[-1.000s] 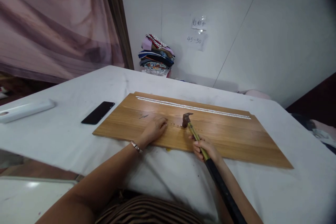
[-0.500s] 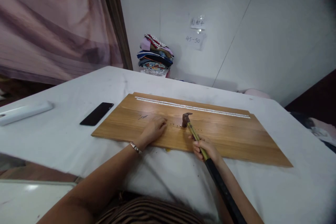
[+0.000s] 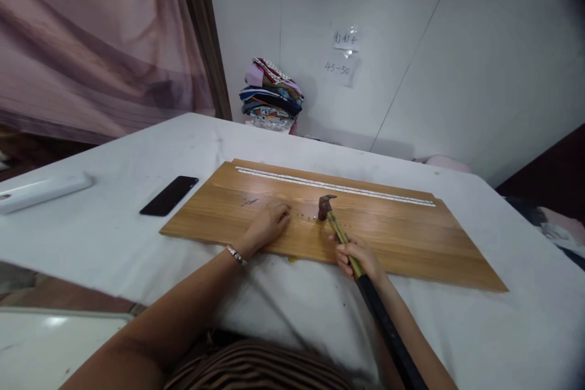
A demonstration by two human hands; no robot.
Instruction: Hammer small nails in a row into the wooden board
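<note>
A claw hammer with a rusty head and a yellow and black handle is in my right hand, whose fingers wrap the yellow part. Its head is down at a row of small nail heads in a brown wooden board; whether it touches a nail I cannot tell. Left of that row, my left hand rests on the board with its fingers curled together. What those fingers hold, if anything, is hidden. A few loose nails lie on the board beyond my left hand.
Two white strips with markings run along the board's far edge. A black phone and a white elongated object lie on the white-covered table to the left. Folded cloths are stacked by the wall.
</note>
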